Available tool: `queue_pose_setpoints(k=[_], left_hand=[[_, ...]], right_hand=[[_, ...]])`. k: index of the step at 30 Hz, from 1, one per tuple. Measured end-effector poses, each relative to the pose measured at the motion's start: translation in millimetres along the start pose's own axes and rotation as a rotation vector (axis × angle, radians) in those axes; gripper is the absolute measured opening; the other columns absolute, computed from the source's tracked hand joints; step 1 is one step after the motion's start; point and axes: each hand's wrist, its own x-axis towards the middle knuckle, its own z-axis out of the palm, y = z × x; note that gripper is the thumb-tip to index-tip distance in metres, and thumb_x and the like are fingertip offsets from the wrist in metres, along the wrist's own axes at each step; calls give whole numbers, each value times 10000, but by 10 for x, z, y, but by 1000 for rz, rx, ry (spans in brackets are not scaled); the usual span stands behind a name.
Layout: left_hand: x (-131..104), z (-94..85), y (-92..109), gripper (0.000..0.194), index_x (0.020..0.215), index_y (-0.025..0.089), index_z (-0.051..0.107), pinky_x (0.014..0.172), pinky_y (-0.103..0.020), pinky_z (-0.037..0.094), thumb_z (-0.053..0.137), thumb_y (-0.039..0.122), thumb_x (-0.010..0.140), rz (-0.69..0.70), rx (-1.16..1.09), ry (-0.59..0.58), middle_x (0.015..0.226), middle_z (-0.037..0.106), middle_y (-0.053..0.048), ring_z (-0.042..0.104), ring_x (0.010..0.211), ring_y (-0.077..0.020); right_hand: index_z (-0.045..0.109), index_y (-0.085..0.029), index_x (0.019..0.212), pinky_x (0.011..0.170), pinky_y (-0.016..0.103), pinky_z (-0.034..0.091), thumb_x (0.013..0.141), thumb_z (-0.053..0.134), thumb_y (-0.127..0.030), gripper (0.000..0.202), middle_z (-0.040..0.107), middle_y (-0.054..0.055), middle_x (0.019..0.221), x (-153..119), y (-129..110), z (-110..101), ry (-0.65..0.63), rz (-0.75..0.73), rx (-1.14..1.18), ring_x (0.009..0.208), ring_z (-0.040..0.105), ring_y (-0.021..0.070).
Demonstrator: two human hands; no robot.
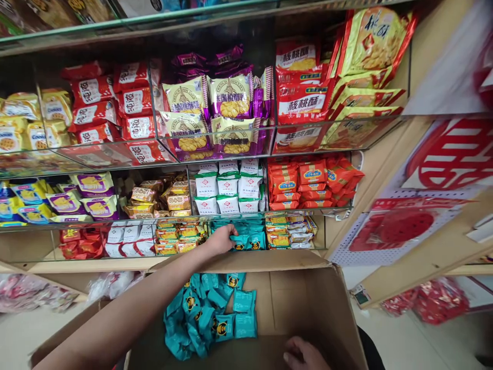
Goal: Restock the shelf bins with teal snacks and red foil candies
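On the bottom shelf, my left hand (223,239) is closed at the left end of a row of teal packets, its fingertips on a teal packet (240,242). An open cardboard box (308,293) stands just below the shelf, with a pile of loose teal packets (196,318) in its left part. My right hand (304,353) is low over the right part of the box, fingers loosely curled and apart, holding nothing visible. My left forearm crosses over the box's left side.
Glass-fronted shelves (227,218) hold rows of packaged snacks above and beside the teal row. Orange-yellow packets (279,239) lie to its right, beyond a divider. Red decorations (393,228) hang on a panel at the right. Bagged items (442,300) lie low at the right.
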Motion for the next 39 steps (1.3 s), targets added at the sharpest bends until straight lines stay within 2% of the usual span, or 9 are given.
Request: queue_pose_setpoints(k=[5,10,15,19,23,28,31,35,39], left_hand=[[47,51,35,244,823,169,566,738,-291,396,535,60,606,30,280,7,818,583,-62,517,881,-220],[57,40,43,259,857,152,554,764,-299,398,480,42,634,42,483,13,929,552,-100,517,895,-214],[60,33,180,318,942,123,548,781,-436,376,543,152,625,25,621,27,1019,496,-166,449,991,-319],[125,36,267,355,986,190,543,840,-423,344,578,293,648,82,641,-14,1071,493,-116,425,1043,-294],[219,13,248,177,874,225,583,822,-314,363,515,218,711,153,643,-97,978,570,-60,500,977,-212],[290,-32,169,147,829,201,578,755,-337,389,497,195,706,111,687,-116,886,608,-81,555,882,-231],[299,-32,200,200,848,179,579,759,-376,388,559,218,652,105,707,-115,893,604,-110,550,893,-271],[324,50,341,430,1010,177,534,805,-397,374,609,336,618,163,690,-87,1016,546,-137,509,961,-291],[398,186,462,360,998,222,554,857,-327,351,597,321,656,311,640,-123,1026,526,-84,458,1028,-247]], right_hand=[[582,-134,829,695,269,421,726,442,-298,239,653,109,830,-18,-26,-16,-4,22,-1,789,590,204],[589,-134,811,687,271,421,715,461,-262,205,655,109,825,5,-76,-29,3,51,-29,785,591,210],[601,-152,768,654,246,414,695,490,-231,155,660,82,785,2,-96,-37,40,46,-25,750,592,190],[600,-159,764,612,229,403,710,483,-257,163,651,64,760,-27,-90,-41,78,26,20,715,586,172],[603,-159,765,580,223,390,706,489,-261,163,651,57,749,-28,-79,-47,67,38,31,693,583,167],[611,-160,771,608,228,394,699,494,-255,167,652,61,771,-25,-83,-53,79,49,26,728,585,174],[615,-150,787,630,238,404,693,500,-250,179,657,77,795,-16,-96,-55,65,61,34,750,590,187],[620,-145,806,633,238,410,678,513,-224,184,667,81,790,-3,-122,-70,42,91,32,738,596,189],[623,-161,775,622,225,404,679,509,-235,166,662,62,785,-22,-139,-85,98,65,58,729,589,172]])
